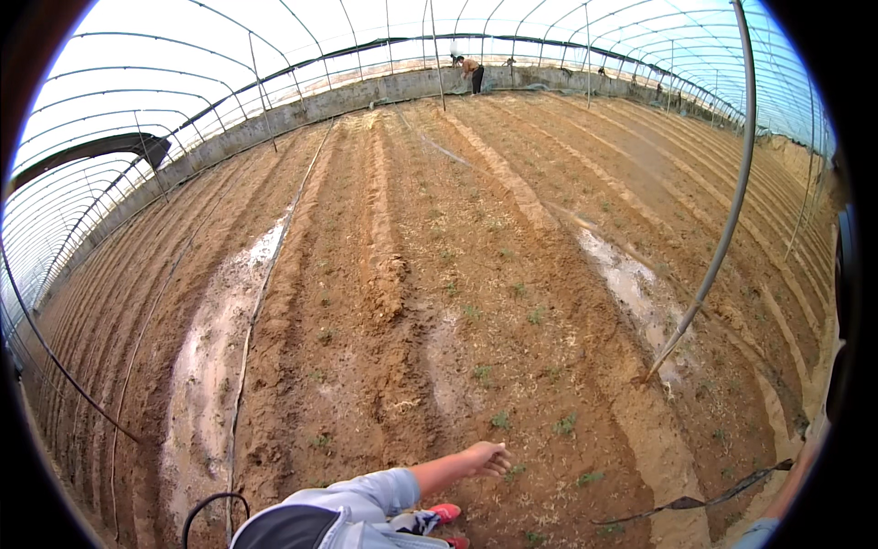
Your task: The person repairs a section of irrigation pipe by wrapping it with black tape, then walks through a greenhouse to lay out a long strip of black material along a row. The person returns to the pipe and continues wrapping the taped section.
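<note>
My left hand (486, 459) reaches out over the soil at the lower middle, past a pale blue-grey sleeve. Its fingers are slightly bent and apart, with nothing seen in them. Small green seedlings (500, 420) grow close beside it. Below the arm are red shoes (445, 513), and a dark cap (288, 528) shows at the bottom edge. Along the right rim runs my right forearm (807, 462), with a similar sleeve at its lower end. The dark rim hides the right hand's fingers, so its grip does not show.
Soil ridges (380, 229) run toward a low wall (320, 108) inside a hooped greenhouse. Wet patches (206, 375) lie between ridges, and a thin hose (247, 357) follows one. A slanting pole (722, 247) stands at right, near a dark strip (686, 502). Another person (473, 73) bends far off.
</note>
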